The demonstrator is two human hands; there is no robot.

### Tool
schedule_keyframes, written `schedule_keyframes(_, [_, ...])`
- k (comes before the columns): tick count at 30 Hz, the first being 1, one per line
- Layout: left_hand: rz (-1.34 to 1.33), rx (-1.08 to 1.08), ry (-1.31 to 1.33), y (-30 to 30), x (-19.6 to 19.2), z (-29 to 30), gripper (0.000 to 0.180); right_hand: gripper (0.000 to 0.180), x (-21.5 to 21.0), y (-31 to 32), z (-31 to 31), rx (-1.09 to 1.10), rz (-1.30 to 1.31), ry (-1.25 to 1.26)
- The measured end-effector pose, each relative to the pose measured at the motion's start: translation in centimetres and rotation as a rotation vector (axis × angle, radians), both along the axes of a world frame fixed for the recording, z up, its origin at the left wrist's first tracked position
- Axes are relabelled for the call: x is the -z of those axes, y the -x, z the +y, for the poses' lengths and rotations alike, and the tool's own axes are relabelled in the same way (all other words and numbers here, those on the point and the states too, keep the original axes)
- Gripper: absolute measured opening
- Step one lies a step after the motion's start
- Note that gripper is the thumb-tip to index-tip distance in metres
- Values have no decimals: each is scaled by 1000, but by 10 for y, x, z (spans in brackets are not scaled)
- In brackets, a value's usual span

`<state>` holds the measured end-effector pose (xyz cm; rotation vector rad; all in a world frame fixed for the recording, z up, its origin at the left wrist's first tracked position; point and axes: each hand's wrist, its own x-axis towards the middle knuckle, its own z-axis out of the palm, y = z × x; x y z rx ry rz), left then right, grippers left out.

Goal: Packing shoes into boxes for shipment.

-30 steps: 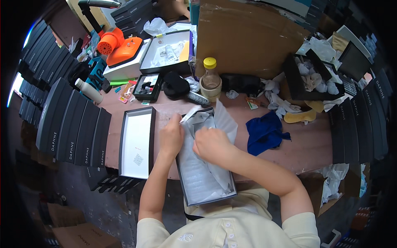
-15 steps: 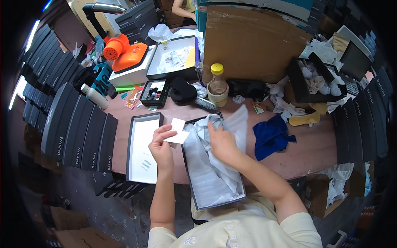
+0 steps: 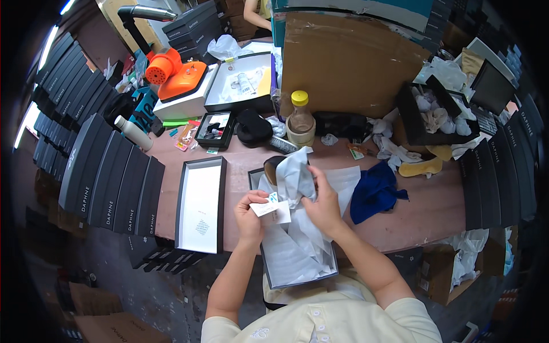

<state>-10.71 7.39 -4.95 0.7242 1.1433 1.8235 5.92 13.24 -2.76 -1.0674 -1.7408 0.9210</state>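
Observation:
My left hand (image 3: 249, 218) pinches white cards (image 3: 280, 213), with a small blue-and-white printed piece above them. My right hand (image 3: 323, 204) grips pale tissue paper (image 3: 296, 176) wrapped round a shoe. Out of the wrapping comes a rounded end of the shoe (image 3: 273, 170), dark outside and tan inside; the rest of it is covered. Both hands are over a dark shoebox (image 3: 302, 282), whose white paper lining spreads out past its right side. Left of the box, the white-lined lid (image 3: 200, 197) lies with its inside up.
A blue cloth (image 3: 374, 191) lies to the right. Dark shoeboxes (image 3: 108, 177) stand at the left, with more (image 3: 497, 177) at the right. Behind are a yellow-capped jar (image 3: 300, 117), a small black tray (image 3: 214, 130), an orange device (image 3: 183, 79) and a large carton (image 3: 349, 66).
My right hand has lifted the paper-wrapped shoe up from the box, and its dark end now shows. My left hand has moved right, bringing the cards beside it.

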Motion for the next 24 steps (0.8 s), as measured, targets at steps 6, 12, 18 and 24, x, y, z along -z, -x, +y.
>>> schedule_keyframes(6, [496,19,46,-10,-5,2,19,60,24,-32,-8,-156,982,362])
schedule_keyframes(12, [1131,103,177,-2,-42,44,21,54,-37,-86,-12,-3,1054,382])
schedule_keyframes(18, [1910,482,165,-39,-19,66,18,45,-57,-170,-28,-104,1291,376])
schedule_keyframes(24, [1609,382,3,-39,-57,58,47,42,-61,-196,-36,180,1297,345])
